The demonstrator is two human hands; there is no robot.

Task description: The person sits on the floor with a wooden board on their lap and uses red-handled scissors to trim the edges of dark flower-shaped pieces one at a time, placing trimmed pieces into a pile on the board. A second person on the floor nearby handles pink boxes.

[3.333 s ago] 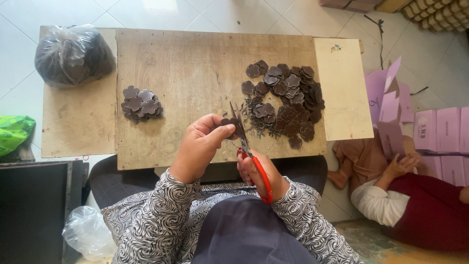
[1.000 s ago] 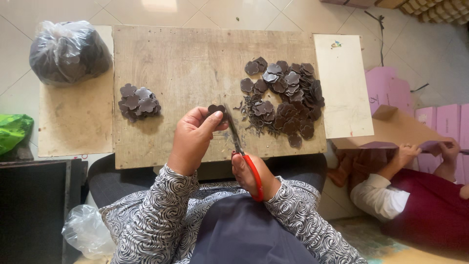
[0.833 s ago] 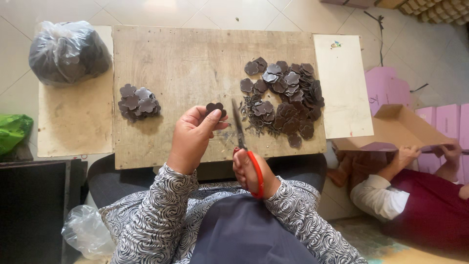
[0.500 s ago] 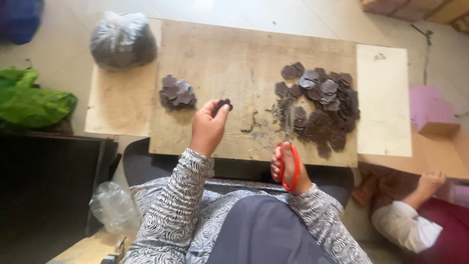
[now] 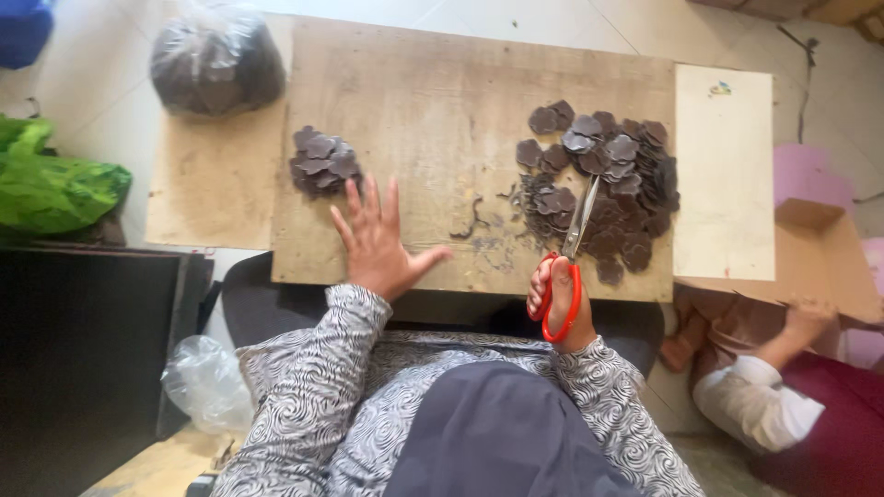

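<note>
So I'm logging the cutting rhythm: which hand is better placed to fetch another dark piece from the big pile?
Probably the left hand: it lies open and empty on the board, while the right hand holds the scissors over the big pile.

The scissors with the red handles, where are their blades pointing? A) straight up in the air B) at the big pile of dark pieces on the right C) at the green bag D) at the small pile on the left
B: the right hand holds the scissors by the red handles, and the blades reach up into the big pile of dark pieces on the right of the wooden board.
</note>
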